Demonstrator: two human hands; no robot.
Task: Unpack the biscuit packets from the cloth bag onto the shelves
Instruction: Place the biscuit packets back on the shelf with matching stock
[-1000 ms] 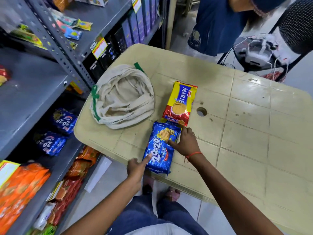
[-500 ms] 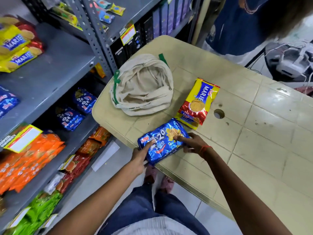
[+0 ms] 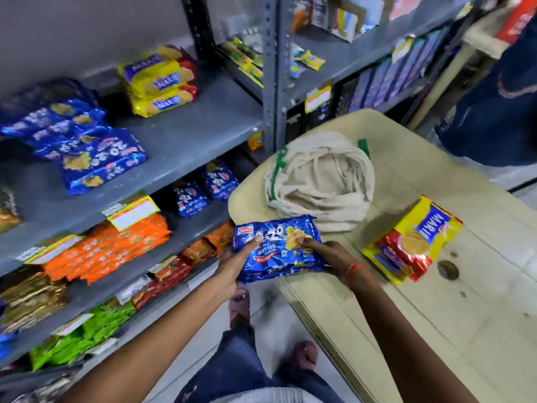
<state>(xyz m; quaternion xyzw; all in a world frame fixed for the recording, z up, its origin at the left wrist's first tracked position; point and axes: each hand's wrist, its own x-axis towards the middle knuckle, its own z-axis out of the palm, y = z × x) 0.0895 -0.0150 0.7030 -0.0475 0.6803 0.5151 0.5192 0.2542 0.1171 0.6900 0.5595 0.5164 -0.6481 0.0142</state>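
A blue 20-20 butter biscuit packet (image 3: 279, 251) is held over the table's near-left corner, between both hands. My left hand (image 3: 232, 266) grips its left end with the thumb on top. My right hand (image 3: 334, 257) grips its right end. The beige cloth bag (image 3: 319, 181) with green trim lies slumped on the cream table (image 3: 465, 301) just behind the packet. A yellow and red Marie packet stack (image 3: 412, 242) lies on the table to the right. The grey shelf (image 3: 186, 144) at left carries blue 20-20 packets (image 3: 87, 152) and yellow Marie packets (image 3: 159, 82).
Lower shelves hold more blue packets (image 3: 203, 190), orange packets (image 3: 110, 248), red packets and green packets (image 3: 81, 335). A grey upright post (image 3: 273, 82) stands between shelf bays. A person in blue (image 3: 499, 97) stands at the far right. My feet are on the floor below.
Both hands have lifted the blue packet off the table and carried it left toward the shelves. My view has swung left, showing more of the shelves.
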